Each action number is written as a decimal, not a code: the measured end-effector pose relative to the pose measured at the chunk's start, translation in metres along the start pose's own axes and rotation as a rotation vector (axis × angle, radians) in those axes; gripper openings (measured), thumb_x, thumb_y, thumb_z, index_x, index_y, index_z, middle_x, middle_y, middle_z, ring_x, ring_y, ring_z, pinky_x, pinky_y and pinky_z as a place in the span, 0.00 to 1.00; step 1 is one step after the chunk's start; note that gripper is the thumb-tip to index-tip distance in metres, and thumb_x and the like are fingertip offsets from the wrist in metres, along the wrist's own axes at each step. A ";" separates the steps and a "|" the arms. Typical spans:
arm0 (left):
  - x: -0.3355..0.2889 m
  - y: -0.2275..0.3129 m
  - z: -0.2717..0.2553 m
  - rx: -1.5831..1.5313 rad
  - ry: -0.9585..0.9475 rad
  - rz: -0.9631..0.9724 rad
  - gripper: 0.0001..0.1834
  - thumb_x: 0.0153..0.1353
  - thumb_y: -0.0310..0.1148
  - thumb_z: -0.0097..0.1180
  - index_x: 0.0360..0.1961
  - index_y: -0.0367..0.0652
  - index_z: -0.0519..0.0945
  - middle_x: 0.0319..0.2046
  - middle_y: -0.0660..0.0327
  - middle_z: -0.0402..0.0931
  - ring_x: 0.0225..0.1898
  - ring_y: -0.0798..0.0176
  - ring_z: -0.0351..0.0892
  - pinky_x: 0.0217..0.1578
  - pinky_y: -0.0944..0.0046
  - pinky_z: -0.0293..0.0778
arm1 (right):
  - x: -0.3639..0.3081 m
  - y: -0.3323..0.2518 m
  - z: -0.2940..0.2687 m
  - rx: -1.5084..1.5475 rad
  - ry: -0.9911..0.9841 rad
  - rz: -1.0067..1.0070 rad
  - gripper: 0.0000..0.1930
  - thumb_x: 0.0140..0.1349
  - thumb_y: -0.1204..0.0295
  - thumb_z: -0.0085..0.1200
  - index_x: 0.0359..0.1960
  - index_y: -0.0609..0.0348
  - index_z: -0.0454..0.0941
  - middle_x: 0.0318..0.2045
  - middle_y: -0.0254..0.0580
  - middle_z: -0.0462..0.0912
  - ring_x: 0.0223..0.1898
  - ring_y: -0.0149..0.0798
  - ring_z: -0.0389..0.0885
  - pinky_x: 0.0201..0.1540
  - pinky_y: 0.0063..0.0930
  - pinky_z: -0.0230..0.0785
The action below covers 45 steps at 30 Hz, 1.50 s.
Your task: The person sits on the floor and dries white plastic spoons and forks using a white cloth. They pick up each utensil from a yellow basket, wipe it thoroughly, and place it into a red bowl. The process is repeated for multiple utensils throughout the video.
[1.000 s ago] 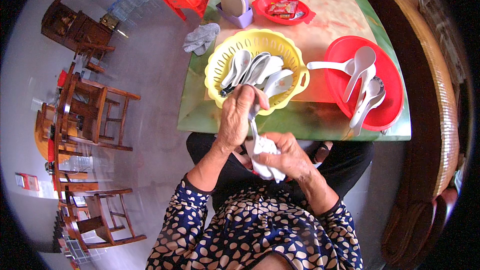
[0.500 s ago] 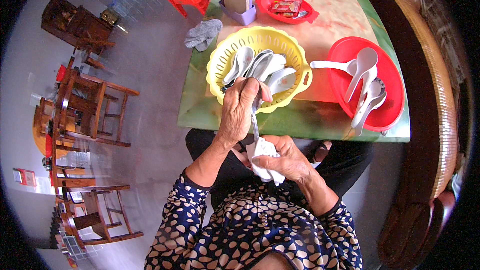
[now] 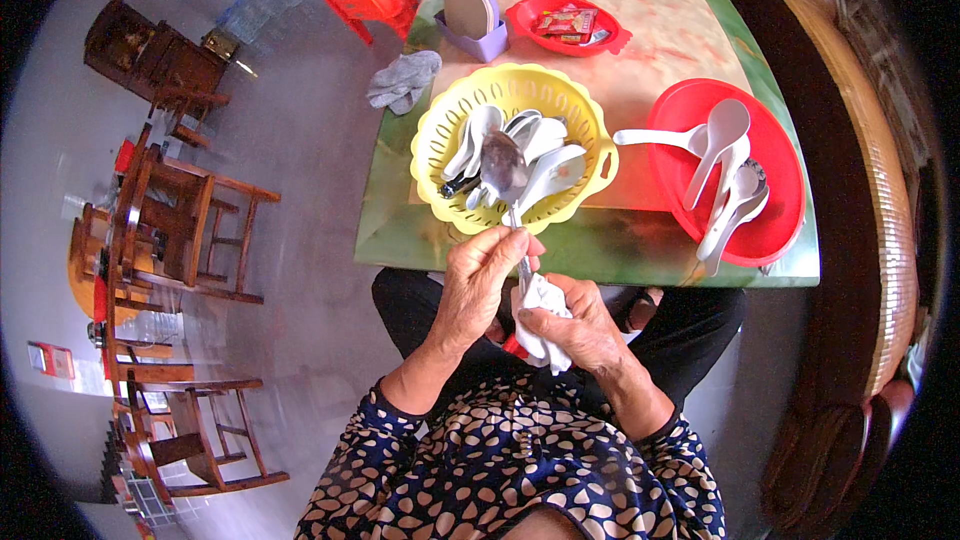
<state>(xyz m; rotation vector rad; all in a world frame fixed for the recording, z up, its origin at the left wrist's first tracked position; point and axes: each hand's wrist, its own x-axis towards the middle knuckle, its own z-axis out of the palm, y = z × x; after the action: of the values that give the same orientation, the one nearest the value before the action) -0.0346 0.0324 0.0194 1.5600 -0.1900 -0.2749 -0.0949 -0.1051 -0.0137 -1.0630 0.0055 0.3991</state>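
Between my hands is a metal spoon [image 3: 503, 166], its bowl pointing away from me over the near side of a yellow basket [image 3: 462, 90]. My left hand [image 3: 475, 285] pinches the spoon's handle below the bowl. Lower down, my right hand [image 3: 590, 328] is closed round a white cloth [image 3: 543, 320] wrapped about the handle's end. Several white spoons [image 3: 552, 172] and other cutlery lie in the basket. To the right, a red plate [image 3: 785, 175] bears several white spoons [image 3: 728, 128], one with its handle reaching past the rim toward the basket.
A grey cloth [image 3: 404, 80] hangs over the table's left edge. Behind the basket stand a purple holder [image 3: 480, 41] and a red dish [image 3: 530, 22] of small packets. Wooden chairs [image 3: 190, 230] are on the left, a wooden bench [image 3: 850, 120] on the right.
My left hand has slid down toward me from the spoon's bowl to its handle, uncovering the bowl. My right hand still grips the cloth on the handle.
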 end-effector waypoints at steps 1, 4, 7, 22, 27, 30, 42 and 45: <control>-0.001 0.003 -0.001 0.036 0.037 0.006 0.15 0.65 0.37 0.50 0.30 0.36 0.79 0.26 0.64 0.76 0.26 0.75 0.71 0.29 0.74 0.66 | 0.000 0.000 0.001 -0.059 0.025 -0.016 0.08 0.54 0.71 0.57 0.34 0.60 0.77 0.24 0.29 0.78 0.24 0.22 0.72 0.28 0.18 0.67; -0.002 0.004 -0.007 0.170 0.176 0.058 0.16 0.65 0.38 0.49 0.27 0.35 0.77 0.20 0.64 0.74 0.19 0.76 0.69 0.22 0.75 0.66 | -0.006 -0.005 -0.001 -0.118 0.052 -0.060 0.09 0.55 0.70 0.56 0.35 0.61 0.76 0.25 0.31 0.79 0.24 0.23 0.74 0.29 0.19 0.68; -0.006 0.005 -0.015 0.044 0.156 0.042 0.17 0.65 0.37 0.49 0.22 0.37 0.73 0.16 0.64 0.72 0.10 0.73 0.66 0.11 0.75 0.59 | -0.003 -0.014 -0.009 -0.026 0.279 -0.076 0.12 0.56 0.69 0.56 0.39 0.64 0.75 0.24 0.35 0.80 0.23 0.27 0.77 0.23 0.21 0.70; -0.041 0.002 0.008 0.137 -0.146 -0.022 0.15 0.66 0.33 0.48 0.22 0.35 0.72 0.13 0.66 0.68 0.11 0.75 0.67 0.11 0.74 0.62 | 0.029 -0.023 0.001 0.173 0.294 -0.315 0.07 0.58 0.73 0.56 0.35 0.63 0.78 0.24 0.29 0.78 0.23 0.20 0.72 0.25 0.16 0.66; -0.041 0.002 0.002 0.102 -0.184 -0.047 0.16 0.65 0.33 0.48 0.21 0.36 0.72 0.13 0.67 0.68 0.11 0.75 0.67 0.10 0.74 0.61 | 0.031 -0.029 -0.005 0.217 0.300 -0.343 0.09 0.59 0.74 0.55 0.39 0.64 0.78 0.28 0.32 0.81 0.26 0.22 0.76 0.28 0.17 0.69; -0.041 0.009 -0.004 0.059 -0.230 -0.164 0.15 0.65 0.34 0.49 0.22 0.37 0.72 0.12 0.68 0.67 0.11 0.76 0.66 0.13 0.74 0.62 | 0.034 -0.029 -0.012 0.195 0.381 -0.393 0.09 0.59 0.73 0.56 0.39 0.64 0.78 0.29 0.33 0.81 0.27 0.23 0.76 0.30 0.18 0.70; -0.027 0.012 -0.038 0.637 -0.456 0.141 0.11 0.59 0.28 0.53 0.21 0.36 0.74 0.13 0.61 0.68 0.14 0.70 0.68 0.16 0.68 0.64 | 0.018 -0.058 -0.028 -1.439 -0.031 -0.757 0.19 0.42 0.70 0.61 0.40 0.46 0.79 0.40 0.33 0.77 0.44 0.42 0.74 0.40 0.39 0.69; -0.026 0.013 -0.039 0.724 -0.442 0.339 0.11 0.56 0.26 0.55 0.19 0.35 0.69 0.14 0.56 0.66 0.15 0.60 0.68 0.18 0.62 0.63 | 0.024 -0.041 -0.030 -1.306 -0.016 -0.723 0.17 0.43 0.71 0.60 0.40 0.51 0.78 0.35 0.39 0.78 0.37 0.45 0.77 0.35 0.39 0.72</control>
<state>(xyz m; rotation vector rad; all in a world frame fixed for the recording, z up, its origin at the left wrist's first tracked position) -0.0473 0.0772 0.0339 2.1203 -0.9773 -0.2955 -0.0541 -0.1406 0.0013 -2.2186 -0.7196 -0.3405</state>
